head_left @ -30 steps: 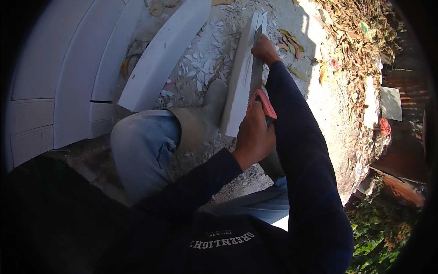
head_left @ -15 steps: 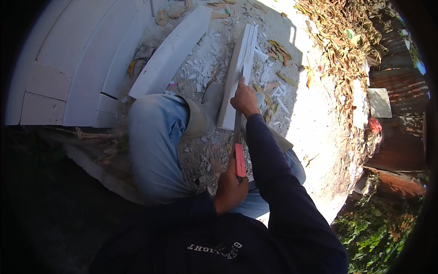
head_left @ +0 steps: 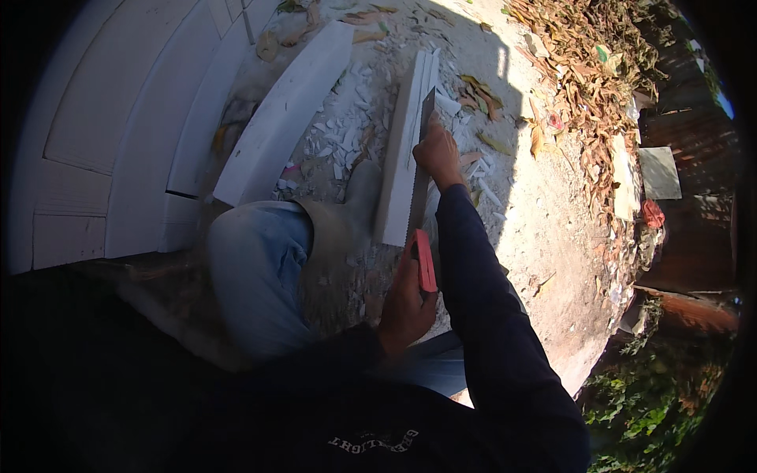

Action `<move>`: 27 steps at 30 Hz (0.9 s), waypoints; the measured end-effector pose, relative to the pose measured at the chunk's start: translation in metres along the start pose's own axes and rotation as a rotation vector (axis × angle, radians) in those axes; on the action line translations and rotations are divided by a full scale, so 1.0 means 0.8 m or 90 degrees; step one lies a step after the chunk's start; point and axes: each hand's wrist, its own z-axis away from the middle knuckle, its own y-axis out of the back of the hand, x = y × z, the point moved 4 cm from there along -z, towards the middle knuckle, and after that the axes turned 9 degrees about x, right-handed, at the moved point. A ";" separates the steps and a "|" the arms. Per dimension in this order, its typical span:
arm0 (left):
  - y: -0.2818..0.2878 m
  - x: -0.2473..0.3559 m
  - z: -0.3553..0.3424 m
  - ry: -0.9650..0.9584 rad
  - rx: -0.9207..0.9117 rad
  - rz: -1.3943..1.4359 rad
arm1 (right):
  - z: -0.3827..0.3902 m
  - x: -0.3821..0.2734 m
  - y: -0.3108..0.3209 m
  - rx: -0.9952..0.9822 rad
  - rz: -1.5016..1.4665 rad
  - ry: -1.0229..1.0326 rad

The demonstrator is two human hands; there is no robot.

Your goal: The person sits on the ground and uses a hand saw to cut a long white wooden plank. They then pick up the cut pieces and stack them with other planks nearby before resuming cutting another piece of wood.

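Observation:
My left hand (head_left: 404,315) is closed around the red handle of a handsaw (head_left: 418,197), low in front of my body. The toothed blade runs forward from the handle along the right side of a long white block (head_left: 398,185). My right hand (head_left: 439,156) is closed on the far part of the blade, whose tip sticks out beyond the fingers. The block lies lengthwise on the ground beside my boot (head_left: 363,189), with grooves along its top. Whether the teeth touch the block I cannot tell.
Another long white block (head_left: 288,114) lies to the left. Stacked white blocks (head_left: 87,134) form a wall at the far left. White chips (head_left: 343,138) litter the ground between the two long blocks. Dry leaves (head_left: 583,71) are heaped at the far right.
The saw blade has turned so that more of its side and its tip show. My right hand's extended finger has curled in at the blade. The whole view has shifted slightly.

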 end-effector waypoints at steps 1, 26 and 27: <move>-0.007 -0.007 -0.024 -0.044 0.016 0.010 | -0.022 0.004 -0.008 -0.002 0.000 -0.002; -0.013 0.027 -0.130 0.087 -0.012 -0.091 | -0.120 0.019 -0.051 -0.155 -0.043 -0.036; -0.011 0.024 -0.114 0.085 -0.005 -0.089 | -0.107 0.021 -0.054 -0.134 -0.031 -0.015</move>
